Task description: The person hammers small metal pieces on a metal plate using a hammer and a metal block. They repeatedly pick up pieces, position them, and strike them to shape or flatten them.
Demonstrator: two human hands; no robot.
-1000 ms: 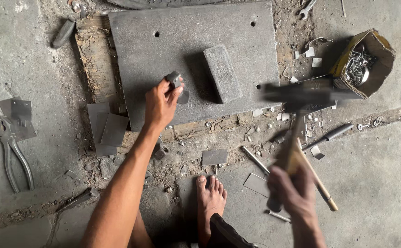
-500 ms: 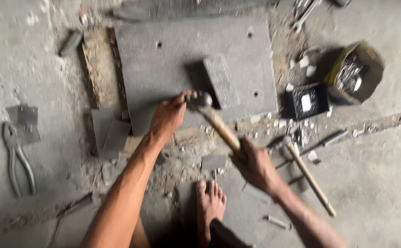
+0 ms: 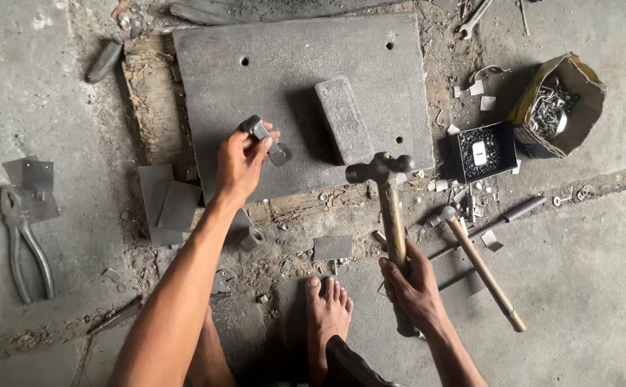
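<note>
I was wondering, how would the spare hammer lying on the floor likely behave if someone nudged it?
The spare hammer lies flat on its long wooden handle, so it would probably slide or pivot rather than roll far. Its metal head likely makes it end-heavy, and it looks rigid.

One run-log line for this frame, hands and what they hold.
left hand: pinches small metal piece over steel plate | right hand: grips hammer, head raised | second hammer: on floor
</note>
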